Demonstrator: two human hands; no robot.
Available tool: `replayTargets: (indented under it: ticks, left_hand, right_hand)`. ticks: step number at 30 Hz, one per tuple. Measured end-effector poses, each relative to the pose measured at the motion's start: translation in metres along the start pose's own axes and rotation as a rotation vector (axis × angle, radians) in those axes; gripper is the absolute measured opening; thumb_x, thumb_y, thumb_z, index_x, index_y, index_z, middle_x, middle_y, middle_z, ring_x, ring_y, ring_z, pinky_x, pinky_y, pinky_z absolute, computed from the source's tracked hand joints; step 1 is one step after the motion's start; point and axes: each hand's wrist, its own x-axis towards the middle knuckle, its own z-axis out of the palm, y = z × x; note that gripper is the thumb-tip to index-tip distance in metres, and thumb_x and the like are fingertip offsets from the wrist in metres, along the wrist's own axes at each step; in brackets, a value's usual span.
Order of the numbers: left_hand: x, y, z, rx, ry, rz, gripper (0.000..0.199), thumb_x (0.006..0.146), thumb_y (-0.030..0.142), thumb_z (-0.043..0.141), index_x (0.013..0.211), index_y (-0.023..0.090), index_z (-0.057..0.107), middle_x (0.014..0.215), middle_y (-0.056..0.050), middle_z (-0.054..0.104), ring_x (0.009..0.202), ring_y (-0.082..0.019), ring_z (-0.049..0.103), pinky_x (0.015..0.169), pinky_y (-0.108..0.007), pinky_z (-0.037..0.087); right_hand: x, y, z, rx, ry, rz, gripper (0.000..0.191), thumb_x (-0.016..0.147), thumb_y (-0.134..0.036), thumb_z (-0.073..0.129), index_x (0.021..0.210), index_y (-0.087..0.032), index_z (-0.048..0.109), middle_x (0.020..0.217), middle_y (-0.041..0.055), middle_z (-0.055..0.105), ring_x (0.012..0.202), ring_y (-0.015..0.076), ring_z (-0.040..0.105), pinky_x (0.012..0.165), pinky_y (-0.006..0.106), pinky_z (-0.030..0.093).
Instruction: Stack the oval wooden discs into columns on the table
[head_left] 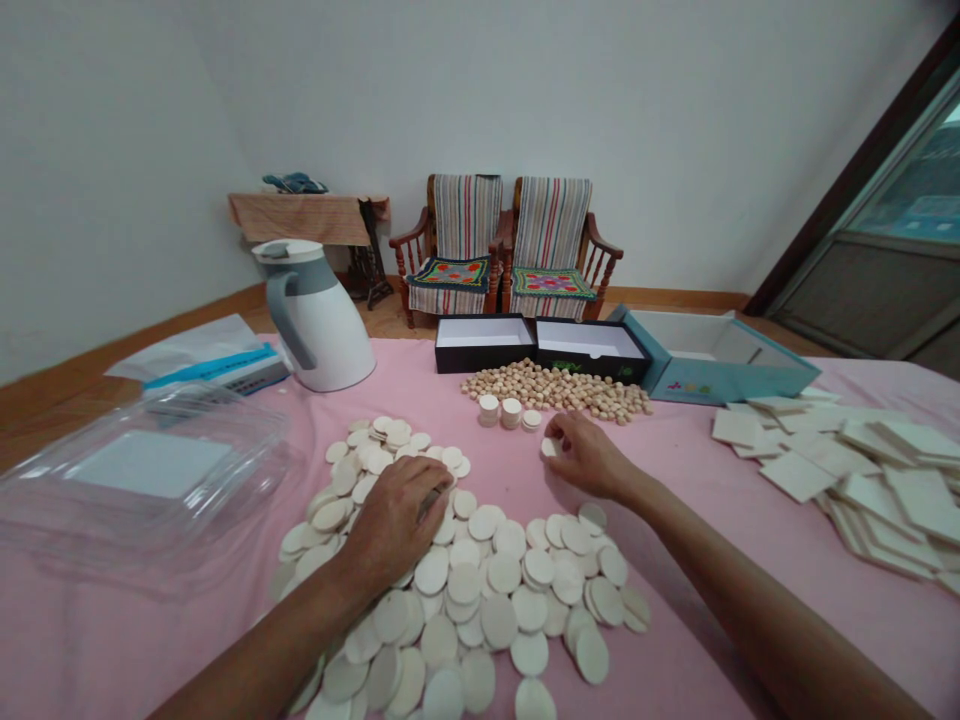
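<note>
Round pale wooden discs (pixel 499 622) lie in a wide loose heap on the pink cloth in front of me. Over the heap's upper left part rests my left hand (pixel 401 515), its fingers curled down and closed toward the thumb; whatever is under the fingertips is hidden. My right hand (pixel 592 458) pinches a wooden disc (pixel 551 447) between thumb and fingers, just above the cloth. Three short stacks of discs (pixel 511 413) stand in a row to the left of that hand, the rightmost one lower than the others.
Small wooden beads (pixel 555 388) spread behind the stacks, before two black boxes (pixel 484 358) and a blue box (pixel 731 380). Square wooden pieces (pixel 825 455) are piled at right. A white jug (pixel 330 335), clear plastic container (pixel 142 470) and opened packet (pixel 217 375) stand at left.
</note>
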Motion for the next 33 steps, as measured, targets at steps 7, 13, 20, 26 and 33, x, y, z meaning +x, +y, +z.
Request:
replayTargets:
  ticks: [7, 13, 20, 26, 33]
  left_hand:
    - [-0.001, 0.000, -0.001, -0.005, -0.004, -0.001, 0.016, 0.083, 0.016, 0.050, 0.093, 0.019, 0.063, 0.097, -0.007, 0.065, 0.093, -0.021, 0.057, 0.085, -0.038, 0.047]
    - [-0.001, 0.000, -0.001, -0.014, -0.001, 0.006, 0.017, 0.083, 0.014, 0.050, 0.094, 0.019, 0.062, 0.098, -0.006, 0.065, 0.093, -0.021, 0.057, 0.084, -0.038, 0.047]
    - [-0.001, 0.000, 0.000, -0.023, -0.014, -0.011, 0.018, 0.083, 0.013, 0.051, 0.095, 0.019, 0.062, 0.098, -0.006, 0.065, 0.094, -0.021, 0.057, 0.086, -0.039, 0.046]
    - [-0.002, 0.000, 0.000, -0.022, -0.005, -0.014, 0.017, 0.082, 0.014, 0.051, 0.094, 0.019, 0.063, 0.098, -0.007, 0.065, 0.094, -0.021, 0.057, 0.086, -0.039, 0.046]
    - [0.000, 0.002, -0.002, -0.021, 0.006, -0.004, 0.017, 0.082, 0.014, 0.050, 0.093, 0.018, 0.063, 0.097, -0.007, 0.065, 0.093, -0.021, 0.057, 0.085, -0.039, 0.047]
  right_hand:
    - [0.044, -0.001, -0.003, 0.038, 0.143, -0.035, 0.014, 0.069, -0.017, 0.056, 0.082, -0.017, 0.058, 0.083, 0.0052, 0.061, 0.075, 0.0165, 0.052, 0.069, 0.027, 0.038]
    - [0.049, 0.001, 0.005, -0.009, 0.087, -0.028, 0.019, 0.071, -0.018, 0.055, 0.088, -0.015, 0.063, 0.087, 0.0071, 0.063, 0.078, 0.0174, 0.055, 0.071, 0.027, 0.039]
    - [0.048, 0.000, 0.007, -0.056, 0.049, -0.009, 0.024, 0.074, -0.023, 0.057, 0.095, -0.015, 0.061, 0.094, 0.0089, 0.064, 0.084, 0.0186, 0.056, 0.074, 0.027, 0.038]
    - [0.045, -0.010, 0.012, -0.142, 0.006, 0.046, 0.027, 0.074, -0.021, 0.058, 0.100, -0.015, 0.058, 0.100, 0.0114, 0.063, 0.097, 0.0212, 0.054, 0.080, 0.028, 0.037]
    - [0.045, -0.014, 0.011, -0.135, -0.003, 0.017, 0.026, 0.075, -0.017, 0.057, 0.100, -0.015, 0.058, 0.101, 0.0114, 0.063, 0.096, 0.0210, 0.054, 0.082, 0.028, 0.037]
